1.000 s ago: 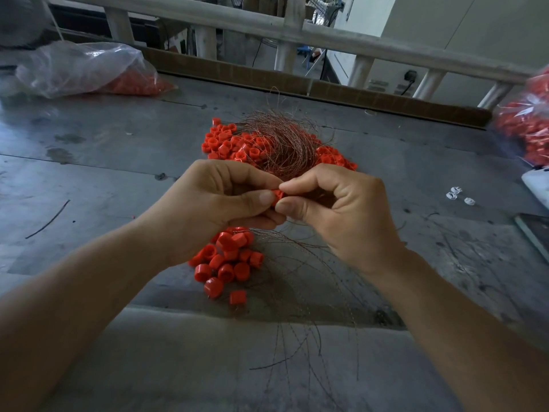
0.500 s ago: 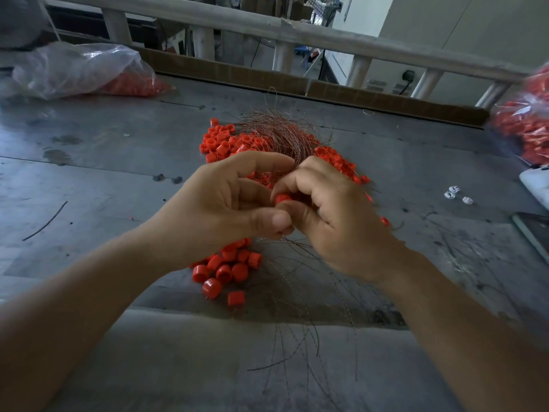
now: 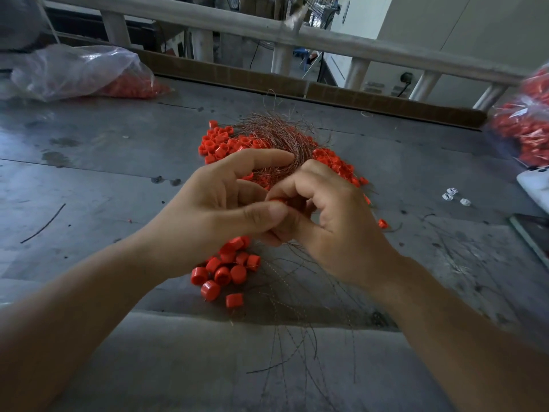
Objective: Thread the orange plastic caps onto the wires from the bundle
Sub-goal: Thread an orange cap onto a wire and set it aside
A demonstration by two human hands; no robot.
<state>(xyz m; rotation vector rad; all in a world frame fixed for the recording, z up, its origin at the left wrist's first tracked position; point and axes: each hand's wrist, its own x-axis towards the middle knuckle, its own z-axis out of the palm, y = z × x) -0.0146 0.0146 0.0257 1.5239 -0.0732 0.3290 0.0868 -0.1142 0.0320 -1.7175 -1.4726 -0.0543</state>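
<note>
Over the middle of the worktop (image 3: 89, 179), the left hand (image 3: 219, 209) and right hand (image 3: 338, 230) meet, fingers curled narrow, pinching one orange cap (image 3: 277, 200) between them. The wire bundle (image 3: 276, 138) lies on loose caps (image 3: 218, 142) just beyond, toward the far edge. A cluster of caps (image 3: 225, 272) lies nearer the near edge.

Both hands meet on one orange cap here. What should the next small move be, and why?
Probably push the orange cap fully onto its wire. The left hand and right hand pinch it between their fingertips, just in front of the wire bundle. The fingers hide whether the wire end is through, so seating it seems the likely next step.
</note>
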